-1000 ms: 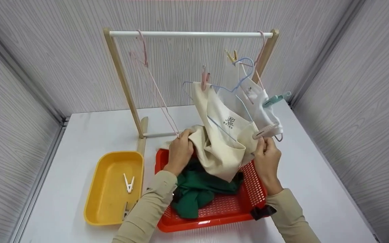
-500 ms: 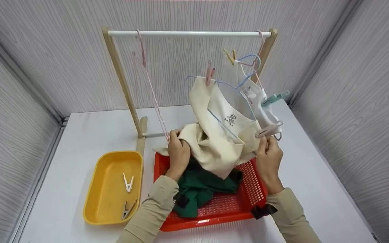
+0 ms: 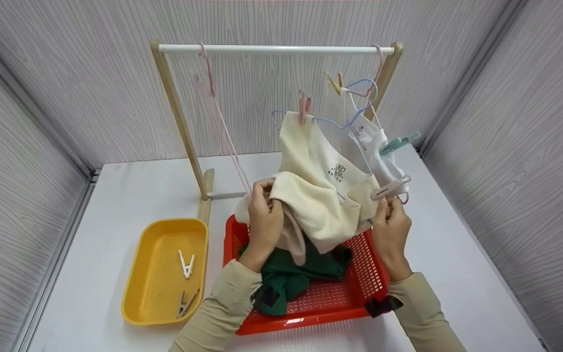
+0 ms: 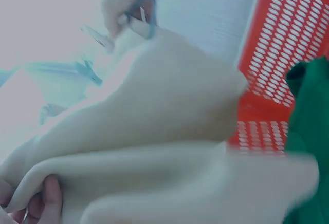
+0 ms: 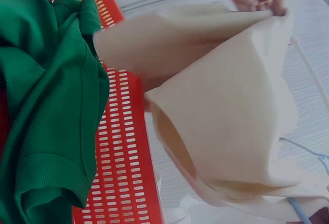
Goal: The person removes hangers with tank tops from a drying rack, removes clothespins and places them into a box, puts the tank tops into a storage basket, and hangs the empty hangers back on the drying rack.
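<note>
A cream garment [image 3: 306, 186] with a printed neck label hangs on a blue hanger [image 3: 342, 126], above the red basket. One shoulder carries a pink clothespin [image 3: 304, 108]; a pale pink clothespin [image 3: 390, 188] sits at the other. My left hand [image 3: 266, 222] grips a bunched fold of the garment, its curled fingers [image 4: 51, 198] also showing in the left wrist view. With thumb and fingers, my right hand [image 3: 392, 234] pinches the shoulder corner just below the pale pink clothespin. Folded cloth hides part of the hanger's lower bar.
Behind stands a rack [image 3: 271, 49] with pink hangers, one bearing a white garment [image 3: 372, 142] with yellow and teal clothespins. Below, the red basket [image 3: 301, 320] holds green clothing [image 3: 306, 266]. A yellow tray [image 3: 147, 274] with a few clothespins lies left.
My left hand first shifted left, then back right, drawing the garment's loose fold up over its front. The blue hanger's hook tilted right and rose slightly. My right hand stayed nearly in place.
</note>
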The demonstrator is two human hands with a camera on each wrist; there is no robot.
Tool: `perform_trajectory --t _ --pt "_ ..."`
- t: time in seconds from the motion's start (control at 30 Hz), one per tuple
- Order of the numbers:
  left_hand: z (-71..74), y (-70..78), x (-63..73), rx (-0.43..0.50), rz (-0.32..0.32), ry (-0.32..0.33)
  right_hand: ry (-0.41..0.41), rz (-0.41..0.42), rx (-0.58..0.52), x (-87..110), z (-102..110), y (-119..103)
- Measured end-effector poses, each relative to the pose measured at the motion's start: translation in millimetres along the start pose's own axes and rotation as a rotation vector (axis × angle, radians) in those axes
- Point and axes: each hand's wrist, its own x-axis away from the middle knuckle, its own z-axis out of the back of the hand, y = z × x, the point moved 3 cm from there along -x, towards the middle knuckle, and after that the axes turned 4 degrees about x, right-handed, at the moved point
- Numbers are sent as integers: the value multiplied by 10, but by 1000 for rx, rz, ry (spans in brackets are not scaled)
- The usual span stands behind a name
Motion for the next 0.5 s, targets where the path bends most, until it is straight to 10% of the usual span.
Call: perform_trajectory --t 0.33,0.5 --pt "-70 202 247 149 15 -340 -28 55 -54 10 -28 82" --pt "-66 29 345 -113 -21 -485 -48 76 -73 12 -56 156"
